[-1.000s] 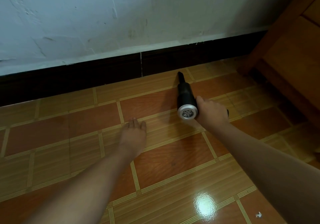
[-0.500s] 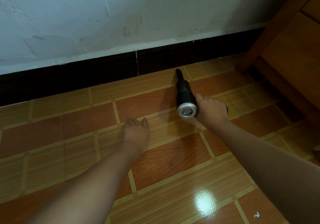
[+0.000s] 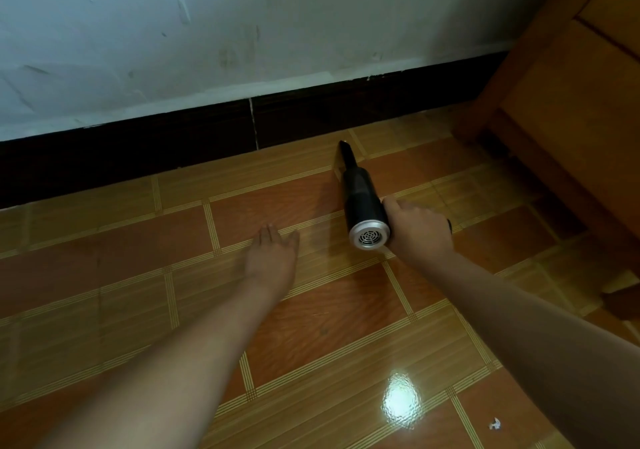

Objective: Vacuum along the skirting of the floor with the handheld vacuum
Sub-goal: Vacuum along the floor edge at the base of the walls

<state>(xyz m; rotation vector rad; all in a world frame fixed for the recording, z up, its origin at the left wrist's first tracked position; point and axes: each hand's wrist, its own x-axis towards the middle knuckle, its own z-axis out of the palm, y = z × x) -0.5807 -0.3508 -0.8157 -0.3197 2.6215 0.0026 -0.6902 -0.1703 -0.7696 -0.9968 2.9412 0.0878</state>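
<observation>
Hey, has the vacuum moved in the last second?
Yes. The vacuum has slid slightly right along the skirting, farther from the seam in it.

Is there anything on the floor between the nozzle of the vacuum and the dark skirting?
Nothing visible does. The vacuum, held by the right hand, points its nozzle at the skirting over bare floor. The left hand, fingers straight, is off to the side.
</observation>
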